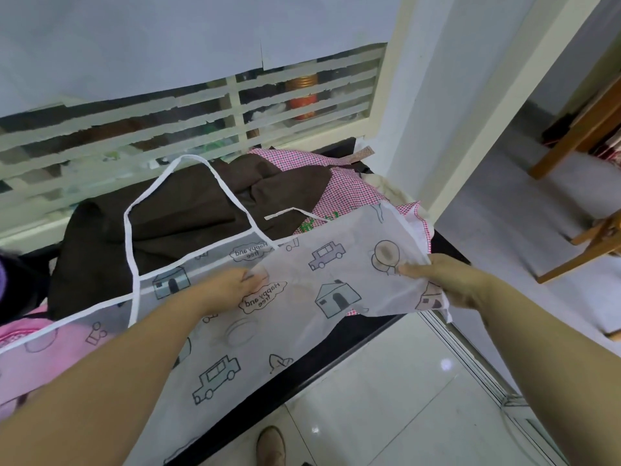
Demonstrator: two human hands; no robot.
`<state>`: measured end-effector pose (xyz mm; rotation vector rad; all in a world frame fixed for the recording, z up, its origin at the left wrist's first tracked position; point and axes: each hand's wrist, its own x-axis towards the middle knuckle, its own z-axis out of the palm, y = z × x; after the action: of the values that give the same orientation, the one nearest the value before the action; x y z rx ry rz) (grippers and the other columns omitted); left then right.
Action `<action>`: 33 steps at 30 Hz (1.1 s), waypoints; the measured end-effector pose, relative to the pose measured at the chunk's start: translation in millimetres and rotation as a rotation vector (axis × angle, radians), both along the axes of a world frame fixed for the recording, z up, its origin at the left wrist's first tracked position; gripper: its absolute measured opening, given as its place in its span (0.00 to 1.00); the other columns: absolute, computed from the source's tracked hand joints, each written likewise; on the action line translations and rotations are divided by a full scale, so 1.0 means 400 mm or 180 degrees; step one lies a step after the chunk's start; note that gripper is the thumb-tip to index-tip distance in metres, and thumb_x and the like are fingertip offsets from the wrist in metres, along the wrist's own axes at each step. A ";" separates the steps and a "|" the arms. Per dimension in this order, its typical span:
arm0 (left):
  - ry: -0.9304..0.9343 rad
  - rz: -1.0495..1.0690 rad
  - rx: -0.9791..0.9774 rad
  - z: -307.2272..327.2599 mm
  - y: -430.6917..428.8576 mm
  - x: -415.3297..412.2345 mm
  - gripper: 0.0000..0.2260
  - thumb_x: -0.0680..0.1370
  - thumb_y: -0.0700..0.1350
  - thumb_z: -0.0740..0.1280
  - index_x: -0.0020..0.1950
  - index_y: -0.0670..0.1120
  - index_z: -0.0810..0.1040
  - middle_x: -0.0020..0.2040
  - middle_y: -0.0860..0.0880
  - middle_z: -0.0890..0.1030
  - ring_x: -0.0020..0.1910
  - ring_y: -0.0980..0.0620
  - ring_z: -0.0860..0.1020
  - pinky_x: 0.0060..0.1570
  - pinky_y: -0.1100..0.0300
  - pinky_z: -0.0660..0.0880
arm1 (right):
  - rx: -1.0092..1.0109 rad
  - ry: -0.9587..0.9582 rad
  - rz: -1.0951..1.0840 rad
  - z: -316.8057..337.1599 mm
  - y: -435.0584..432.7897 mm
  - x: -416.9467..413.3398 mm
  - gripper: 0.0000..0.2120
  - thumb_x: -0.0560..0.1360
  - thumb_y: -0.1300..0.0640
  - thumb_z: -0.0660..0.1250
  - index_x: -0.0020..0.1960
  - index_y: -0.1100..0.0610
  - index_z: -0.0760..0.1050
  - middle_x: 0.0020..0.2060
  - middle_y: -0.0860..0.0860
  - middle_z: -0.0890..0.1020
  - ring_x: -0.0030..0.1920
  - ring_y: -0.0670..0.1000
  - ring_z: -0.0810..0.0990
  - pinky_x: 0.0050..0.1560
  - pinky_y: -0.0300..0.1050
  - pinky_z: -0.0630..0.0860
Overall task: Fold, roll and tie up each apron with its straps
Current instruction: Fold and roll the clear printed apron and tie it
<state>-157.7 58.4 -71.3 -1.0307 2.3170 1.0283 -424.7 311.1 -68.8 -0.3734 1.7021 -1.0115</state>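
Apron point(302, 280), sheer white with cars and houses, spread across the front edge of the dark surface point(336, 344). Right hand point(450, 280) has its grip pinching the folded right end; left hand point(228, 284) presses flat, fingers spread. White neck strap point(129, 230) loops over a brown cloth point(168, 210) behind. Pink checked cloth point(346, 186) piled at the far right corner. Pink cloth point(20, 331) at the left edge, cut off. Items behind the striped glass point(302, 95) too blurred to tell.
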 end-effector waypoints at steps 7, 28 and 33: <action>0.0169 -0.0673 -0.1612 0.003 -0.042 -0.059 0.20 0.79 0.63 0.56 0.40 0.48 0.70 0.39 0.50 0.74 0.42 0.50 0.73 0.40 0.56 0.68 | 0.0264 0.1059 0.0227 -0.022 -0.005 -0.004 0.07 0.75 0.56 0.70 0.49 0.59 0.80 0.42 0.53 0.85 0.42 0.53 0.84 0.40 0.42 0.79; 0.0185 -0.0955 -0.1407 -0.115 0.196 -0.038 0.40 0.62 0.72 0.24 0.74 0.60 0.30 0.76 0.53 0.31 0.75 0.49 0.32 0.69 0.38 0.33 | 0.0839 0.1911 -0.1044 -0.120 0.008 0.046 0.18 0.75 0.47 0.68 0.37 0.61 0.71 0.30 0.55 0.73 0.29 0.52 0.71 0.27 0.41 0.66; 0.0279 -0.0781 -0.1369 -0.195 0.183 0.014 0.35 0.62 0.73 0.21 0.67 0.63 0.22 0.73 0.53 0.25 0.72 0.50 0.27 0.65 0.38 0.28 | 0.0584 0.2267 -0.2487 -0.104 0.039 0.108 0.14 0.77 0.45 0.64 0.45 0.56 0.75 0.36 0.50 0.77 0.34 0.49 0.75 0.34 0.41 0.70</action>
<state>-152.2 131.4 -149.1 -0.8261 2.7246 0.5001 -381.6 326.7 -110.5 0.1016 2.6753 -1.3459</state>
